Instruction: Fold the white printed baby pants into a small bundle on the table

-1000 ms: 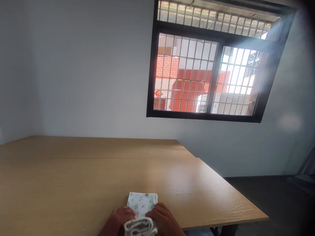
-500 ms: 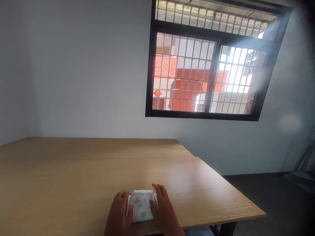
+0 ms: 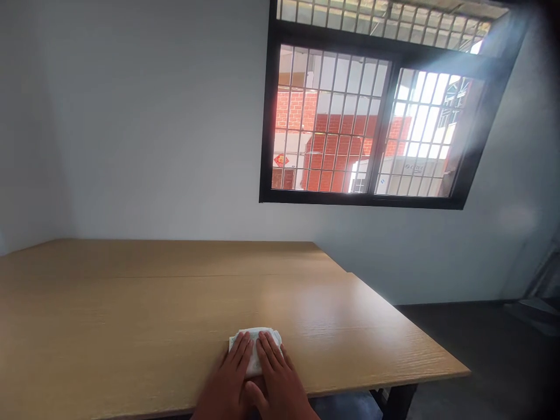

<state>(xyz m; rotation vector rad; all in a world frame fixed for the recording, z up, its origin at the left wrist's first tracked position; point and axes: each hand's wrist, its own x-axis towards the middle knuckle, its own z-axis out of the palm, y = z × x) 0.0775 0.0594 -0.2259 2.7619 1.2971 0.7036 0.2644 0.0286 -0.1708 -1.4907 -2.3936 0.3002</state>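
A small folded white cloth [image 3: 254, 366] with a faint print lies near the front edge of the wooden table [image 3: 144, 332]. My left hand [image 3: 231, 367] rests flat on its left part, fingers stretched forward. On the right part lies my right hand [image 3: 276, 364], also flat with fingers extended, its thumb close to the left hand. Between and beyond the fingertips a strip of the cloth shows; the rest is hidden under both hands.
The table's right edge slants away to a dark floor [image 3: 437, 332], with a black table leg [image 3: 400, 402] below. A second tabletop [image 3: 188, 256] adjoins at the back, against a grey wall [image 3: 153, 128]. A barred window [image 3: 328, 122] is above.
Both hands have moved from gripping the cloth's left and right sides to lying flat on top of it, closer together. The view has tilted slightly down.
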